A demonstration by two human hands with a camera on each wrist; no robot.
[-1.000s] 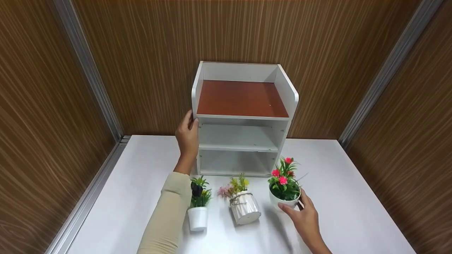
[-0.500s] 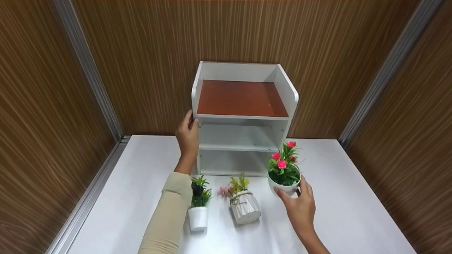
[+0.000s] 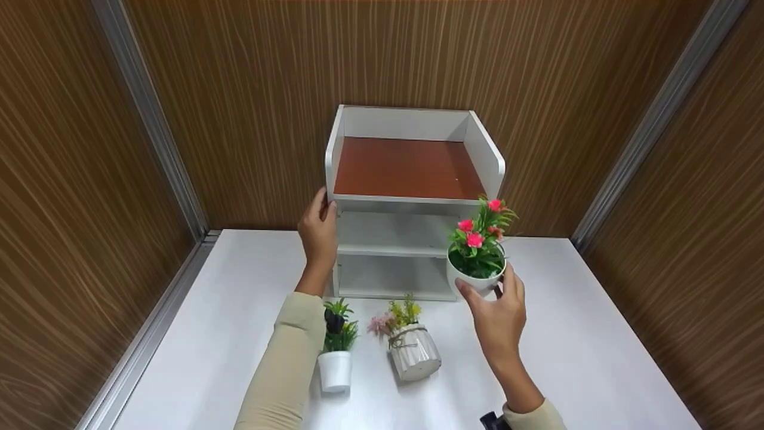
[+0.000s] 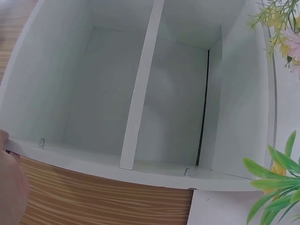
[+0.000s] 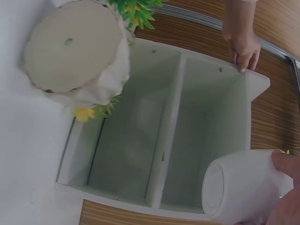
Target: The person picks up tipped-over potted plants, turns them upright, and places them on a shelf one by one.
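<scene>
No readable text or labels.

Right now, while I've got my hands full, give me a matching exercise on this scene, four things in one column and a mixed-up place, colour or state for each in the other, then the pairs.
Column one:
1. Left hand
2. Pot with bright pink flowers
3. Twine-tied pot
4. Top board of the shelf unit

Column two:
A. Lying on the table
B. Reddish brown
C. Touching the shelf unit's side
D. Held in the right hand

Right pairs: 1-C, 2-D, 3-A, 4-B.
</scene>
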